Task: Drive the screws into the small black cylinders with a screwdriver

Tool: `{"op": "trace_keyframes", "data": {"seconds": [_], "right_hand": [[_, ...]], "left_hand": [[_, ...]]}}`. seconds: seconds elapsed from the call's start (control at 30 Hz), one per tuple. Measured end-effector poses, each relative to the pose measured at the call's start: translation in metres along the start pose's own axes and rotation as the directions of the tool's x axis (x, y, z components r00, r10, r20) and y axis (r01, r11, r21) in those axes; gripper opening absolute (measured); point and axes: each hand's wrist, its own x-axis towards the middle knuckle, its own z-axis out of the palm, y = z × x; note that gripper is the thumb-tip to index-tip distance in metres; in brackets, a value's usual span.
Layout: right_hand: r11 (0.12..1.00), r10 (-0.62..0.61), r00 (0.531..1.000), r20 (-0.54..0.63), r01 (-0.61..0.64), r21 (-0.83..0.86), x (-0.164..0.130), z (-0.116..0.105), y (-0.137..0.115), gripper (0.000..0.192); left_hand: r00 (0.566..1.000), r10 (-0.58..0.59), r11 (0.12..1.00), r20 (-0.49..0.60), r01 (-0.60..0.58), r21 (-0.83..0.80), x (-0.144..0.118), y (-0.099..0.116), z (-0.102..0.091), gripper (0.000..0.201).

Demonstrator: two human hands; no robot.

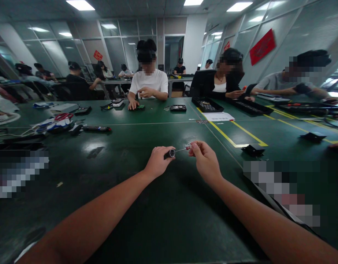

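My left hand [158, 161] is closed around a short black cylindrical part [170, 154], whose round end with a pale ring faces me. Between the thumb and fingers of my right hand [205, 159] is a small screwdriver [188, 148] with a reddish handle. Its thin metal shaft points left and reaches the side of the cylinder; whether the tip touches it I cannot tell. Both hands are above the green table [147, 220], near its middle. My fingers hide much of the cylinder and most of the screwdriver's handle.
A dark pen-shaped tool [97, 128] lies at left beside gloves [59, 124]. Black trays of parts [207, 105] stand at the far right. A black bracket-like piece [252, 150] lies right of my hands. Several people sit across the table, one in a white shirt [148, 82].
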Motion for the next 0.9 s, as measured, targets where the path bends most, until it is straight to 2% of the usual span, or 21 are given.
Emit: {"op": "trace_keyframes", "data": {"seconds": [0.1, 0.17, 0.23, 0.33, 0.5, 0.7, 0.9], "right_hand": [[0.943, 0.224, 0.973, -0.049, -0.204, 0.261, 0.008, -0.002, 0.007, 0.026], [0.852, 0.377, 0.926, 0.029, -0.359, 0.382, 0.014, -0.004, 0.013, 0.027], [0.831, 0.405, 0.914, 0.004, -0.37, 0.417, 0.016, -0.005, 0.017, 0.026], [0.887, 0.326, 0.944, -0.044, -0.29, 0.359, 0.016, -0.005, 0.018, 0.024], [0.956, 0.193, 0.978, -0.073, -0.171, 0.238, 0.009, 0.0, 0.013, 0.026], [0.997, 0.038, 0.996, -0.082, -0.033, 0.063, 0.005, -0.001, 0.006, 0.026], [0.987, -0.061, 0.998, -0.027, 0.056, -0.149, 0.002, -0.003, 0.001, 0.025]], "left_hand": [[0.998, 0.068, 0.995, 0.015, -0.069, 0.07, -0.001, 0.006, -0.005, 0.032], [0.996, 0.084, 0.989, 0.02, -0.086, 0.117, -0.001, 0.008, -0.007, 0.031], [0.998, 0.054, 0.99, 0.029, -0.058, 0.127, 0.001, 0.006, -0.008, 0.03], [0.999, 0.0, 0.994, 0.032, -0.003, 0.11, 0.003, 0.001, -0.006, 0.031], [1.0, -0.003, 0.995, 0.029, 0.0, 0.097, 0.003, -0.003, -0.005, 0.034], [0.999, 0.003, 0.992, 0.038, -0.008, 0.126, 0.002, 0.001, -0.006, 0.034], [0.998, -0.007, 0.992, 0.065, -0.001, 0.13, 0.002, 0.001, -0.006, 0.035]]}}
